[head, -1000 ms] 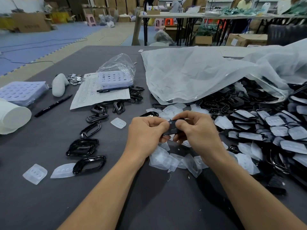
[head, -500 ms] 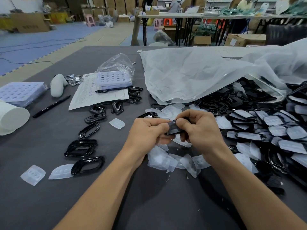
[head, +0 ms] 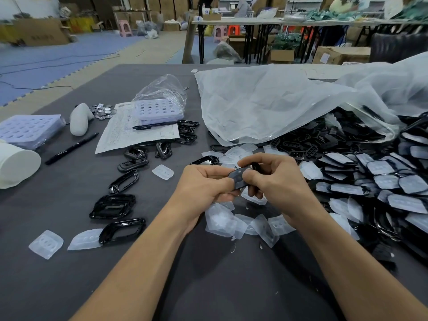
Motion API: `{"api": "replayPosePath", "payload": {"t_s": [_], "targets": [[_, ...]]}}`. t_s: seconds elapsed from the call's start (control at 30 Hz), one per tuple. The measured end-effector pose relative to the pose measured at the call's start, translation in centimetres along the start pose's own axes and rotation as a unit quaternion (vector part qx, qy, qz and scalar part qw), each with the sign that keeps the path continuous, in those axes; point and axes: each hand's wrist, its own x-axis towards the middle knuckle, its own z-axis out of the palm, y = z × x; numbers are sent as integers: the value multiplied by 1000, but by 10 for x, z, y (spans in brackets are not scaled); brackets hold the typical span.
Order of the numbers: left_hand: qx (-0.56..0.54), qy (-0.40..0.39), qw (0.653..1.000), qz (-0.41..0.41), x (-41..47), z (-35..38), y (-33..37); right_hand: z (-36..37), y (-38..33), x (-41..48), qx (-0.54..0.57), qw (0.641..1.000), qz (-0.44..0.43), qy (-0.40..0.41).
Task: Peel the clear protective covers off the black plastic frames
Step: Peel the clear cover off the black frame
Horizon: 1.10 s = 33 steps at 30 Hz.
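The left hand (head: 203,188) and right hand (head: 278,181) both pinch one small black frame (head: 238,179) between them, above a grey worktop (head: 208,281). Loose clear covers (head: 222,221) lie just below the hands. Bare frames (head: 113,205) lie beyond the left hand; covered frames (head: 382,181) pile beyond the right hand.

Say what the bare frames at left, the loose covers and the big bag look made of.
Bare frames: probably hard black plastic, glossy, sharp highlights. Loose covers: thin frosted translucent plastic, dimples moulded in. Big bag: soft clear film, creased, likely polythene.
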Motion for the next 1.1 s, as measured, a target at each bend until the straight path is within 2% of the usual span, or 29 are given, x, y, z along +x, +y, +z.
{"api": "replayPosePath", "payload": {"t_s": [0.33,0.5,0.67,0.97,1.1], "targets": [[-11,5,1000,1,0,-1,-1,3,2,2,40,999,-1,25],[-9,33,999,4,0,1,0,2,0,1,56,998,-8,3],[-12,76,997,-8,0,1,3,4,-2,-1,115,993,25,-31],[45,80,995,28,2,3,-1,4,0,0,44,999,6,-8],[45,103,993,32,3,3,-1,5,-1,-1,76,996,21,-28]]}}
